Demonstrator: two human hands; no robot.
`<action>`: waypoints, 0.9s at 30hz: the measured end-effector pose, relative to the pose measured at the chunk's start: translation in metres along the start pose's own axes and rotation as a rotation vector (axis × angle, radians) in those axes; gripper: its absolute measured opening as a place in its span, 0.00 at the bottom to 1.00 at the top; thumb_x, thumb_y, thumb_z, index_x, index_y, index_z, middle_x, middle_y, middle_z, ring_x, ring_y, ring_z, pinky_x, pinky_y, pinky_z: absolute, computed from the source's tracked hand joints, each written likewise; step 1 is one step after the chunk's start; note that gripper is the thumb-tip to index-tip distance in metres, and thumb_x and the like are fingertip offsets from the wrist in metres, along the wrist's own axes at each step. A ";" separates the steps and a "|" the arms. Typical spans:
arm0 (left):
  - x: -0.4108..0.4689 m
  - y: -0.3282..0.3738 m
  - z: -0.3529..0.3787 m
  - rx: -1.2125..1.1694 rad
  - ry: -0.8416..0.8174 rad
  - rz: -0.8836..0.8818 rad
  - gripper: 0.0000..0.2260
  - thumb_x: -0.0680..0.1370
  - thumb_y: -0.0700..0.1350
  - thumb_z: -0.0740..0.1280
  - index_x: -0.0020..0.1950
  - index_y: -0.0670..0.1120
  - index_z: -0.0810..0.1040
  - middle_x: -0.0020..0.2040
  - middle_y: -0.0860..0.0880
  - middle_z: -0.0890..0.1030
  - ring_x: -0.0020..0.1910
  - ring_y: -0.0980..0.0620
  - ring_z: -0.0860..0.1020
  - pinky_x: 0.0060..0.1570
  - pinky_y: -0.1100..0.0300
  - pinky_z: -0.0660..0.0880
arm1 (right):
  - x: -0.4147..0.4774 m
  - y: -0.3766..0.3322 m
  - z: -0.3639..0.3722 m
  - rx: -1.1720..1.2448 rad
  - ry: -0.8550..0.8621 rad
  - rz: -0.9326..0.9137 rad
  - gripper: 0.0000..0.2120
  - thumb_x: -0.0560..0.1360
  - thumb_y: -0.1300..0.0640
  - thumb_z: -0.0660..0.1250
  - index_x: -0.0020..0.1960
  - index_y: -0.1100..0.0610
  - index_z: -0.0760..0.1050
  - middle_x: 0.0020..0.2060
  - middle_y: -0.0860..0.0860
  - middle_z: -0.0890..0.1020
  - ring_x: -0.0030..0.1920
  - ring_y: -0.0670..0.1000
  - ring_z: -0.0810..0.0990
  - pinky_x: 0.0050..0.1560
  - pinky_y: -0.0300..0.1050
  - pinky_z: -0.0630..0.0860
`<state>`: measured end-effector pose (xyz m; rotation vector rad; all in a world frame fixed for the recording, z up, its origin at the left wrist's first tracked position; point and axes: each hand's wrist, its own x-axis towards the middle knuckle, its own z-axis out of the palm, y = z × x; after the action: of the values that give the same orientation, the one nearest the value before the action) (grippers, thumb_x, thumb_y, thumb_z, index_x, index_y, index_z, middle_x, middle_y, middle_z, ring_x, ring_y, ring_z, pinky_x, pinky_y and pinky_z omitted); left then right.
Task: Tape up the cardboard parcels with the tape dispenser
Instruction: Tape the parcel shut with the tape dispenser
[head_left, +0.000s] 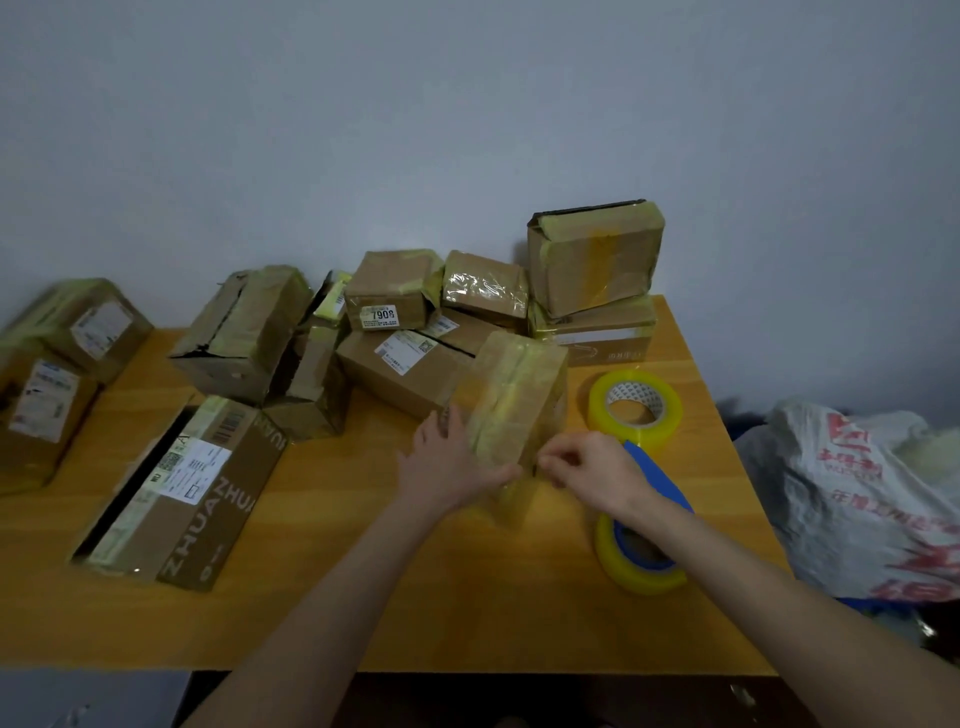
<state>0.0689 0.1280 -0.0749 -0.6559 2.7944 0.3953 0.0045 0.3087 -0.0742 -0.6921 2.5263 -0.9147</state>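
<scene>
A small cardboard parcel (511, 400), wrapped in yellowish tape, stands tilted on the wooden table (363, 597) in front of me. My left hand (447, 462) rests flat against its left face with the fingers spread and the thumb along the near edge. My right hand (587, 470) has curled fingers at the parcel's near right corner and seems to pinch a tape end there. The blue tape dispenser (641, 540) with its yellow roll lies on the table under my right wrist, held by neither hand.
A spare tape roll (635, 408) lies right of the parcel. Several taped parcels are piled at the back (395, 296), one large box (187, 488) lies to the left, more at the far left (57, 364). A plastic bag (862, 499) sits off the table's right edge.
</scene>
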 end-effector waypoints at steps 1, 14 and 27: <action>0.000 -0.003 -0.004 0.043 -0.035 0.041 0.52 0.66 0.73 0.63 0.78 0.49 0.42 0.78 0.42 0.49 0.76 0.41 0.53 0.70 0.39 0.58 | 0.004 -0.001 -0.009 0.024 0.103 0.003 0.02 0.77 0.52 0.67 0.47 0.47 0.78 0.40 0.42 0.79 0.46 0.47 0.80 0.44 0.44 0.77; -0.051 -0.065 0.000 -0.628 0.267 -0.274 0.38 0.76 0.53 0.69 0.78 0.43 0.51 0.76 0.44 0.57 0.74 0.44 0.59 0.63 0.48 0.69 | 0.033 -0.015 -0.017 -0.265 -0.063 0.044 0.37 0.68 0.35 0.71 0.73 0.47 0.65 0.65 0.51 0.74 0.62 0.54 0.74 0.53 0.48 0.75; -0.074 0.007 0.012 -1.058 0.092 -0.006 0.32 0.75 0.40 0.68 0.76 0.53 0.60 0.60 0.58 0.73 0.56 0.58 0.75 0.48 0.63 0.79 | -0.004 0.000 -0.044 0.334 -0.646 0.248 0.18 0.68 0.62 0.78 0.52 0.59 0.71 0.29 0.48 0.81 0.28 0.45 0.80 0.29 0.36 0.76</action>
<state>0.1318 0.1674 -0.0627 -0.8569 2.4721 1.9132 -0.0140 0.3326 -0.0416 -0.4568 1.7888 -0.8278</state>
